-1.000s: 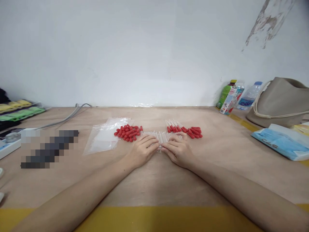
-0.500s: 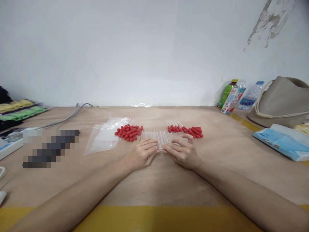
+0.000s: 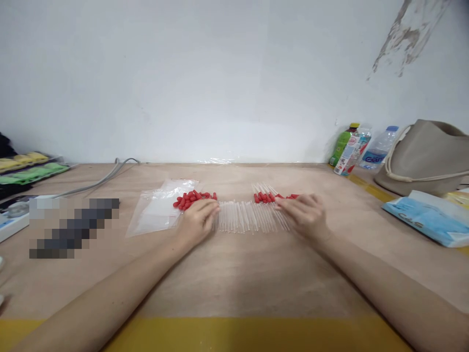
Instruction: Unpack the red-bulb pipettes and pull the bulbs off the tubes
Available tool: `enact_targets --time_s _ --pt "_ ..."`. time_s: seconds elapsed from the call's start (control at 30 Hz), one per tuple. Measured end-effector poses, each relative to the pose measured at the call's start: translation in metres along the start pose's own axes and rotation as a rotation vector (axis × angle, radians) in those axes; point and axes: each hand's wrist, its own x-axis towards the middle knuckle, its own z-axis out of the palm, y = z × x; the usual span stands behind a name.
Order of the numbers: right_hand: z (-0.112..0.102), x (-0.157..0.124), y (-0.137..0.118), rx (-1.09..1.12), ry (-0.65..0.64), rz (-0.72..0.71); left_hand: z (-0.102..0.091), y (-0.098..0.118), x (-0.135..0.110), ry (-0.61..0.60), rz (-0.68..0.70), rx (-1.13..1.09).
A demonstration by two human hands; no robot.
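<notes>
Side by side on the table lies a row of thin clear dropper tubes (image 3: pixel 245 217). My left hand (image 3: pixel 198 219) is at the row's left end, fingers drawn together and covering part of a pile of red rubber bulbs (image 3: pixel 186 199). Whatever its fingertips hold, if anything, is hidden. At the right end, my right hand (image 3: pixel 304 215) has thumb and fingers pinched, slightly blurred. It covers part of a second group of red bulbs (image 3: pixel 264 197). Behind that group, several clear tubes (image 3: pixel 264 187) point away from me, seemingly joined to red bulbs.
Clear zip bags (image 3: pixel 152 210) lie left of the red pile. Farther left are a pixelated dark object (image 3: pixel 78 227), a power strip (image 3: pixel 14 225) and a grey cable (image 3: pixel 98 182). Bottles (image 3: pixel 379 149), a carton (image 3: pixel 351 155), a beige bag (image 3: pixel 421 156) and a blue packet (image 3: pixel 427 215) stand or lie at right.
Both hands have moved apart from the middle of the tube row, left hand leftward, right hand rightward. The row's middle shows, while more of both red piles is covered.
</notes>
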Motion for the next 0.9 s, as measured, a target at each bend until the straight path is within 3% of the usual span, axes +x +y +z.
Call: enact_targets --time_s 0.07,0.17,0.3,0.47,0.6,0.9 --pt "0.000 -0.003 0.024 0.081 -0.021 0.187 -0.003 -0.011 0.003 0.018 -0.153 0.055" --pt "0.000 -0.006 0.055 0.104 -0.033 0.478 -0.003 -0.021 0.004 -0.026 -0.226 0.102" --pt "-0.001 -0.013 0.082 0.031 -0.126 0.729 0.000 -0.021 0.001 -0.040 -0.167 0.124" --pt "0.000 -0.024 0.100 0.112 -0.170 1.013 0.002 -0.020 -0.003 -0.046 -0.085 0.127" --pt "0.001 -0.026 0.100 0.145 -0.150 1.055 0.003 -0.018 -0.006 -0.111 -0.103 0.168" --pt "0.001 -0.022 0.087 0.264 -0.277 0.920 -0.001 0.001 0.000 -0.169 -0.102 0.063"
